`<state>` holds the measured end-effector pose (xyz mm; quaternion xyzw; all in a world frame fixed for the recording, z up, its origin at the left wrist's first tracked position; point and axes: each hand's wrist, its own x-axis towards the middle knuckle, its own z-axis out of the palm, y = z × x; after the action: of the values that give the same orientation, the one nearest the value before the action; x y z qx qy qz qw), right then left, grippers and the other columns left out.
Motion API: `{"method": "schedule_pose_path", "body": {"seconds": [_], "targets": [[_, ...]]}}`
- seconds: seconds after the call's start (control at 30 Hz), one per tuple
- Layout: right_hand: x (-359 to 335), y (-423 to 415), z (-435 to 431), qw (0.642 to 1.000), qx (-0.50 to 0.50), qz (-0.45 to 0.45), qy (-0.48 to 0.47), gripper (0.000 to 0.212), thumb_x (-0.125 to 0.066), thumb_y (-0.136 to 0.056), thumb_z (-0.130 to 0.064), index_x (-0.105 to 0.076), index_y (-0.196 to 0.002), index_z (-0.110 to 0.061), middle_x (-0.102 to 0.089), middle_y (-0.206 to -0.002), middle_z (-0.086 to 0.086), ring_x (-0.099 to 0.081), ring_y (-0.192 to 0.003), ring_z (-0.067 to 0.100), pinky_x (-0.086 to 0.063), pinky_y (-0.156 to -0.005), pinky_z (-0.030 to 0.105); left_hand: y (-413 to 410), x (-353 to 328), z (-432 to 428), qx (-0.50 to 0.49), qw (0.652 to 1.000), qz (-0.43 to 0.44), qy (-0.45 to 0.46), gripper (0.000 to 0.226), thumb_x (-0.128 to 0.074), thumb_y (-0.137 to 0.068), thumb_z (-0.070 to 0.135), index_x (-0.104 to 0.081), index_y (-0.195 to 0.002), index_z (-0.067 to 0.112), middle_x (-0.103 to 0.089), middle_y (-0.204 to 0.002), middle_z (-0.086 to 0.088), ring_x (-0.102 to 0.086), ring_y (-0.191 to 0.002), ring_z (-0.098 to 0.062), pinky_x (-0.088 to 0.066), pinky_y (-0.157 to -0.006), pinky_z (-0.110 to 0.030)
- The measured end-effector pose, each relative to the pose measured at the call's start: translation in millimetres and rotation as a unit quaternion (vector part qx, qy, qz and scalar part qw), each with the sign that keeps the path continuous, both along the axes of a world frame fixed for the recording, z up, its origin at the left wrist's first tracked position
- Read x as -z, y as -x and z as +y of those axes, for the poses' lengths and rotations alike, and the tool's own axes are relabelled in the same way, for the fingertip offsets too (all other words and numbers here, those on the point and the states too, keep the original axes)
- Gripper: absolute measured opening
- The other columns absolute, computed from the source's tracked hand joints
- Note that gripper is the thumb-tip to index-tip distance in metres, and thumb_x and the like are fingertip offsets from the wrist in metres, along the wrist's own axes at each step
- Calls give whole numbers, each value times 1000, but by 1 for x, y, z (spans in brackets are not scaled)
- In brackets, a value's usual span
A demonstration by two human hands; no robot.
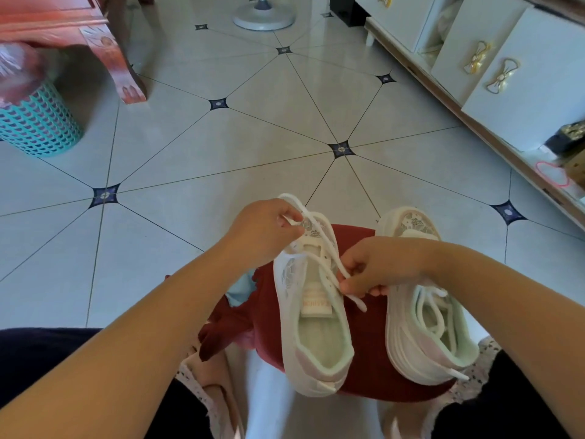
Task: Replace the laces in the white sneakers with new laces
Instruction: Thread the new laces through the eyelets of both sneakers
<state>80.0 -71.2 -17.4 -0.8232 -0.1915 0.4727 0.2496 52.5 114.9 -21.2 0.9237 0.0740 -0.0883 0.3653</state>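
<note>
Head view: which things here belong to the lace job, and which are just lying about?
Job: sneaker being worked on, its white lace, second sneaker, loose lace inside it, left hand, right hand.
Lying about: teal basket, fan base, white cabinet, red wooden table.

White lace-patterned sneakers point(311, 312) on dark red cloth point(262, 299); pale floor tiles point(253, 160) with navy diamonds; teal basket point(38, 125)

teal basket point(38, 128) far left | fan base point(264, 17) top | white cabinet point(506, 74) right
</note>
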Motion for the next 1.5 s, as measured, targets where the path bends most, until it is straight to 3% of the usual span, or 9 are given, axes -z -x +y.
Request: {"method": "schedule_pose_path", "body": {"seconds": [0.23, 0.33, 0.47, 0.67, 0.83, 0.93, 1.23, 1.37, 1.5], "targets": [[-42, -9, 6, 920, 240, 150, -271, 10, -62, -70, -23, -65, -68, -13, -52, -59, -2, -41, -46, 3, -38, -42, 11, 5, -19, 26, -18, 983, -46, -176, 39, -59, -85, 42, -53, -121, 29, -49, -130, -1, -43, -121, -21, -36, -93, -29], [-49, -7, 16, 886, 293, 153, -326, 14, -62, -68, -23, -62, -74, -10, -50, -60, -2, -41, -45, 2, -37, -39, 10, 17, -40, 12, -10, 996, -84, 4, 17, -67, -78, 39, -60, -88, 28, -62, -91, 11, -58, -84, -3, -42, -66, -12], [-52, -2, 31, 846, 342, 166, -373, 18, -62, -67, -25, -58, -76, -10, -51, -59, -2, -42, -43, 1, -36, -38, 9, 32, -43, -9, 110, 989, 6, 95, 23, -70, -75, 37, -65, -96, 29, -67, -90, 14, -59, -82, 5, -42, -73, -5], [-54, -3, 36, 830, 385, 113, -387, 12, -59, -85, -19, -63, -83, -8, -53, -60, -3, -44, -47, 2, -40, -44, 8, 29, -28, -12, -8, 976, 53, 211, 28, -47, -96, 19, -62, -73, 14, -61, -56, 3, -61, -61, -12, -54, -68, -26], [-48, -12, 17, 817, 442, 54, -367, 16, -50, -94, -8, -65, -93, -3, -57, -73, 2, -55, -60, 6, -53, -61, 13, 10, -33, 11, -266, 863, -48, 426, 15, -50, -94, 11, -58, -82, 9, -55, -55, 1, -58, -54, -9, -51, -55, -19], [-33, -11, 9, 833, 451, 25, -321, 16, -52, -93, -8, -67, -89, -7, -57, -77, 3, -57, -67, 8, -55, -65, 14, 6, -29, 10, -272, 803, -11, 531, 13, -48, -92, -1, -57, -85, 5, -60, -67, -3, -62, -64, -12, -51, -57, -16], [18, 2, 3, 824, 496, 46, -270, 9, -62, -84, 0, -62, -84, -9, -66, -73, 6, -65, -60, 5, -49, -52, 12, 8, 9, -29, -66, 988, 32, 134, 9, -59, -85, 12, -63, -76, 14, -64, -78, -1, -53, -69, -12, -47, -71, -27], [27, 4, 6, 819, 499, 44, -281, 10, -63, -83, 2, -60, -84, -7, -66, -73, 8, -65, -65, 10, -53, -56, 13, 4, 14, -34, 7, 1000, 12, -14, 11, -58, -85, 11, -64, -91, 18, -57, -86, 7, -55, -86, -12, -39, -70, -19], [35, 6, 10, 844, 473, 16, -252, 12, -67, -80, 1, -61, -81, -10, -65, -72, 6, -64, -68, 10, -52, -58, 13, 3, 14, -34, -45, 996, 51, 63, 18, -60, -81, 3, -60, -78, 20, -67, -91, -2, -62, -89, -17, -48, -83, -28]]}}
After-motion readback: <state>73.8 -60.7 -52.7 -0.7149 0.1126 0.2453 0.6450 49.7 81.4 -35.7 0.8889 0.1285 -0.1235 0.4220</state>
